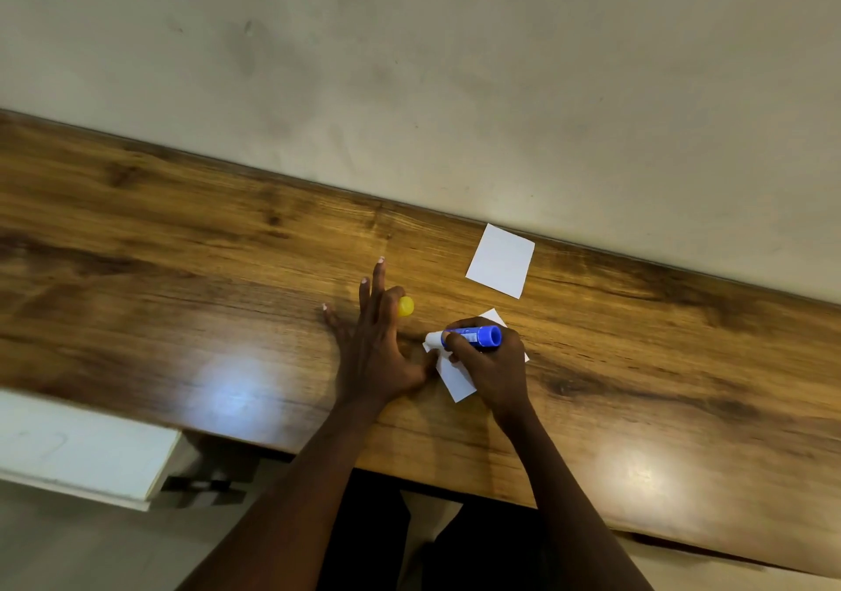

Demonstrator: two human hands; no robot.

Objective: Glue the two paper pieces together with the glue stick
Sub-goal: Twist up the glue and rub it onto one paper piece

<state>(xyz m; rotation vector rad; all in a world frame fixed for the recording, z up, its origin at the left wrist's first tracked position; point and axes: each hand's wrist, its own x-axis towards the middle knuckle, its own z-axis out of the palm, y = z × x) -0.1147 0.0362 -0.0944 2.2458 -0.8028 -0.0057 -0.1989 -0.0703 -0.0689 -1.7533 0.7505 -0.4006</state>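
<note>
Nearest to the viewer, two bare forearms reach up over the near edge of the wooden counter [191, 235] and meet around one small sheet. That near paper [455, 379] is the landmark here: a white piece lying flat and turned at an angle, largely hidden under the right hand.

The right hand [493, 365] sits on top of the near paper, curled shut around the glue stick [473, 335]. The stick lies close to level, its long axis running left to right, with the blue end pointing right and the pale end pointing left, right at the paper's left edge. Whether that pale end is actually touching the sheet I cannot tell.

The left hand [371, 340] lies just left of the near paper, fingers spread and flat on the wood, gripping nothing; its thumb side reaches toward the paper's left edge. A yellow cap [405, 306] rests beside its fingers, up and left of the near paper.

The second paper [500, 260] lies beyond the near paper, up and a little right, apart from it and close to the wall [455, 67]. It seems closer to the right hand, which is occupied, so I would expect the free left hand to fetch it.
</note>
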